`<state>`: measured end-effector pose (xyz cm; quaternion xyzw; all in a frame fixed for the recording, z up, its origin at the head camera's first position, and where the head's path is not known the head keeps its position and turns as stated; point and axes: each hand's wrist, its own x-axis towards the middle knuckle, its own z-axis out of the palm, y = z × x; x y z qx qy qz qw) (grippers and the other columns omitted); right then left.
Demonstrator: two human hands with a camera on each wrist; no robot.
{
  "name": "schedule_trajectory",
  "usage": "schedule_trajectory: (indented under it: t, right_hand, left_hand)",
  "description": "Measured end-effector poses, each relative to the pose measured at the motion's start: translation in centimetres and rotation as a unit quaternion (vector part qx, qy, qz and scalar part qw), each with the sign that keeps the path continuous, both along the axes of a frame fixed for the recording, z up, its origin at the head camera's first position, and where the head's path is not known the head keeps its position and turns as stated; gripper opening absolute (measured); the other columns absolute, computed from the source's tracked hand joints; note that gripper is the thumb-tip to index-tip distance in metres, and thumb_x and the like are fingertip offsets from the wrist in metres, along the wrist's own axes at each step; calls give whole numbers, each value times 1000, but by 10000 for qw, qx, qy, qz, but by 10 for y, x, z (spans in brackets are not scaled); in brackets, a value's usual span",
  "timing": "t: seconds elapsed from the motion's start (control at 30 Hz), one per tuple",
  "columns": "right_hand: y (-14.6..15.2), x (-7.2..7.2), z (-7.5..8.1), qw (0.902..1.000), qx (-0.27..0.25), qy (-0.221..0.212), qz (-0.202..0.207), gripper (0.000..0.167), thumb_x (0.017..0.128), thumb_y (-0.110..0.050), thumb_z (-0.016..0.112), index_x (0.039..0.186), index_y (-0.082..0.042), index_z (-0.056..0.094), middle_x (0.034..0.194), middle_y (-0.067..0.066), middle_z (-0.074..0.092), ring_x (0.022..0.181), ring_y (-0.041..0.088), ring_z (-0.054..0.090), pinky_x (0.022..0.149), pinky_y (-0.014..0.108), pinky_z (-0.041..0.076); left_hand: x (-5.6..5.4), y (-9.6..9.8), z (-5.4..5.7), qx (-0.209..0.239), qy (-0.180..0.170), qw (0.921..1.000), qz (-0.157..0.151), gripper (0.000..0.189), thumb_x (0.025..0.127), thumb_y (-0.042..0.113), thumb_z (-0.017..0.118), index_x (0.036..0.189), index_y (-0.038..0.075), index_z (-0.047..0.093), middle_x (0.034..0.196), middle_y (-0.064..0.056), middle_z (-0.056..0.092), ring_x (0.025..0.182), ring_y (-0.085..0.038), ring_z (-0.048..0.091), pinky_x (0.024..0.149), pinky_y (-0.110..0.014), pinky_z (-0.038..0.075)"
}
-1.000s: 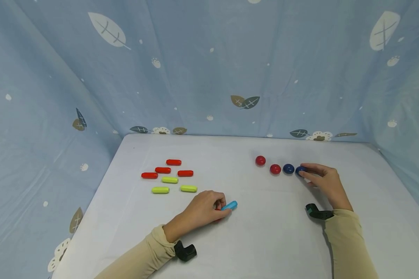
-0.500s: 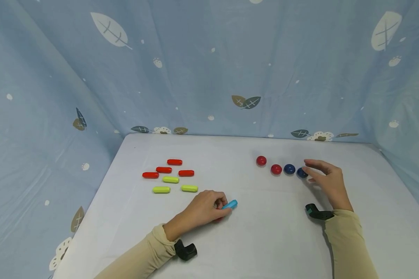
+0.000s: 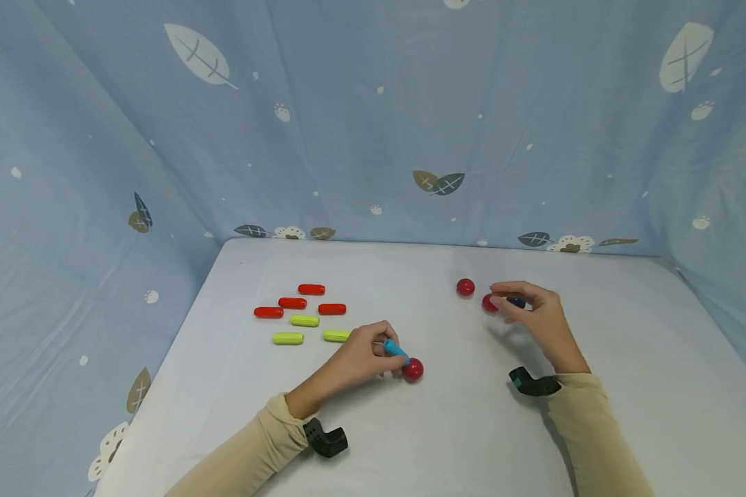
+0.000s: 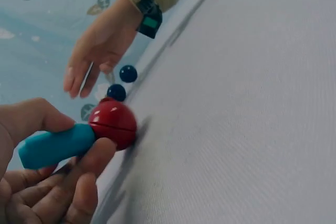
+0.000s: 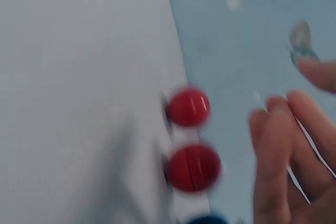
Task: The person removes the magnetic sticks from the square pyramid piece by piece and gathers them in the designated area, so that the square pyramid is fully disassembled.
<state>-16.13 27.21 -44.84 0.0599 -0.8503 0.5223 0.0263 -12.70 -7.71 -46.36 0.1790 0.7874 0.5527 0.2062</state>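
Observation:
My left hand (image 3: 369,348) pinches a short blue handle (image 4: 58,145) between thumb and fingers, above the front middle of the table. A shiny red ball (image 4: 113,124) with a seam sits against the handle's end, by the fingertips. It appears as a red ball (image 3: 413,369) just past the thumb in the head view. My right hand (image 3: 534,314) hovers over the row of balls at the back right, fingers spread, holding nothing. Near its fingertips lies a red ball (image 3: 489,304), and a dark blue ball (image 3: 517,302) is partly hidden behind the hand. Another red ball (image 3: 465,287) lies farther back.
Several red sticks (image 3: 293,303) and some yellow-green sticks (image 3: 304,320) lie on the left of the white table (image 3: 460,428). Behind hangs a blue leaf-patterned curtain (image 3: 348,124). Two dark blue balls (image 4: 128,73) show beyond the left hand.
My right hand has let go of the end dark blue ball and moved left toward the red balls. The left hand has turned the blue handle, so the red ball now shows fully.

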Motion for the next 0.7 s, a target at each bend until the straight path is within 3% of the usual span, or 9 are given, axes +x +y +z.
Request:
schedule_trajectory:
  t: [0.1,0.2,0.33,0.43,0.5,0.7]
  right_hand:
    - [-24,1,-6,9940,-97,-425,999,37,93,-27,78,126,-11,72,125,8,73,106,11,66,67,35,62]
    - [-50,4,-14,9761,-91,-861,1995,37,91,-25,81,125,-16,73,126,7,73,108,14,68,66,37,62]
    - [-76,9,-24,9539,-61,-970,2838,38,87,-25,84,124,-17,74,121,1,76,111,14,69,83,29,59]
    - [-85,11,-28,9504,-89,-848,2991,36,86,-23,86,120,-20,75,117,-2,77,113,11,67,96,25,52]
    - [-87,12,-31,9513,-118,-794,2978,35,85,-21,86,119,-21,75,116,-3,77,112,10,67,96,24,51]
    - [-91,17,-33,9520,-119,-744,2968,36,86,-20,86,121,-20,75,121,0,74,107,8,63,73,25,57]
  left_hand:
    - [1,-2,1,108,88,9998,107,18,91,16,79,100,12,64,97,-3,71,76,-8,69,68,-21,51]
    - [1,-3,1,62,304,9994,137,17,90,17,81,101,14,68,102,-2,72,82,-9,70,75,-21,55]
    - [2,-4,2,-400,939,9945,226,14,89,20,82,99,18,73,98,5,76,83,-7,69,79,-22,57]
    - [2,-5,3,-809,1407,9862,343,11,88,20,84,97,19,77,94,8,78,78,-6,66,74,-21,55]
    - [2,-4,3,-951,1612,9817,352,11,87,19,84,96,18,78,93,7,78,77,-6,63,71,-21,53]
    - [1,-1,5,-954,1870,9776,115,13,87,19,85,98,16,79,94,6,79,83,-5,67,74,-22,53]
